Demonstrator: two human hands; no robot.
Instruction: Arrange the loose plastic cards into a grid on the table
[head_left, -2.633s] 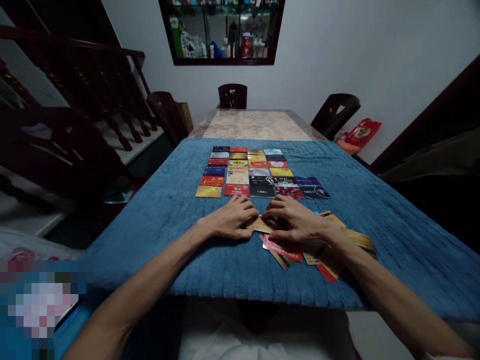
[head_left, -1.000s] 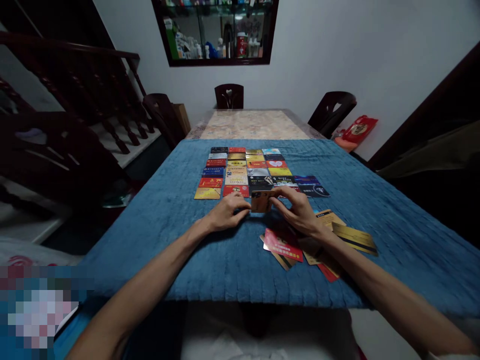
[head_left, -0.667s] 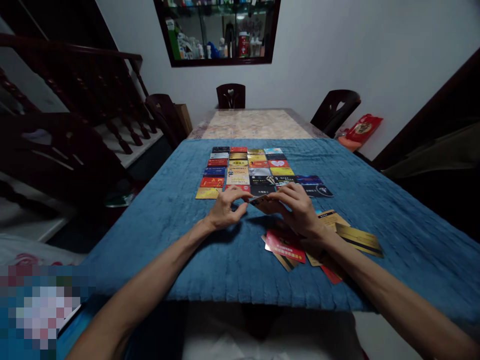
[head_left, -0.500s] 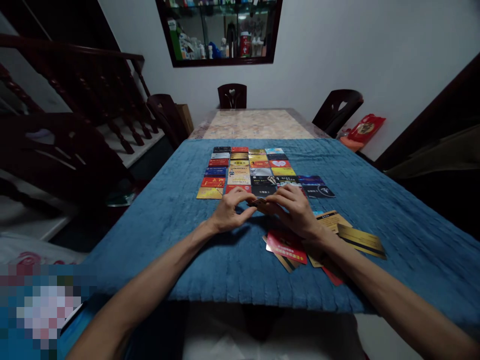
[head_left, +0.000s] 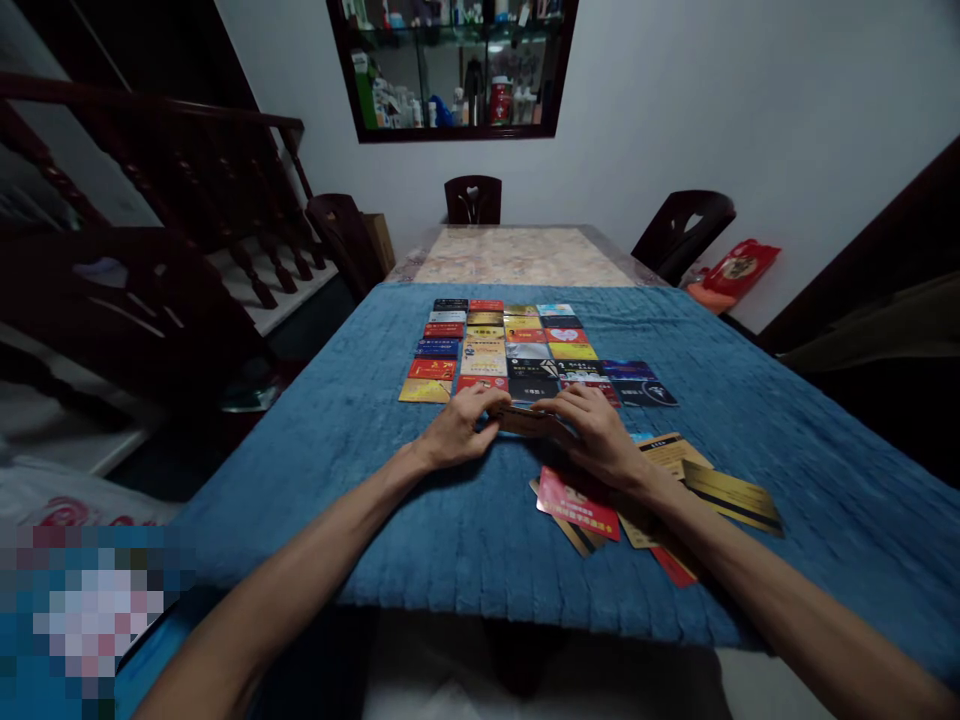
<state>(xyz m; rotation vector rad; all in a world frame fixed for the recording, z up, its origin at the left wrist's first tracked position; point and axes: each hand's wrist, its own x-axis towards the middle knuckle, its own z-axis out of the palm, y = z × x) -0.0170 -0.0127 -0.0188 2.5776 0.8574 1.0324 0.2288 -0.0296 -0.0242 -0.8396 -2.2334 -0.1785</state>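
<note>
Between my two hands, just above the blue cloth, is a plastic card (head_left: 523,421), tilted and showing a brownish-gold face. My left hand (head_left: 463,428) pinches its left end between thumb and fingers. At its right end, my right hand (head_left: 592,430) grips with the fingertips, which hide that end. Right beyond the hands lie rows of cards in several colours, among them a black card (head_left: 533,389) and a gold card (head_left: 427,390). Below my right hand is a loose pile with a red card (head_left: 579,502) and a gold card with a black stripe (head_left: 733,497).
The blue cloth (head_left: 315,500) covers the near part of the table; its far end shows a marble-patterned top (head_left: 525,255). Dark chairs (head_left: 474,201) stand around it. A stair railing (head_left: 150,110) is at the left, a red bag (head_left: 742,270) at the right.
The card between my hands has tipped so that more of its face shows. Both hands stay close together over nearly the same spot. The whole view has shifted slightly.
</note>
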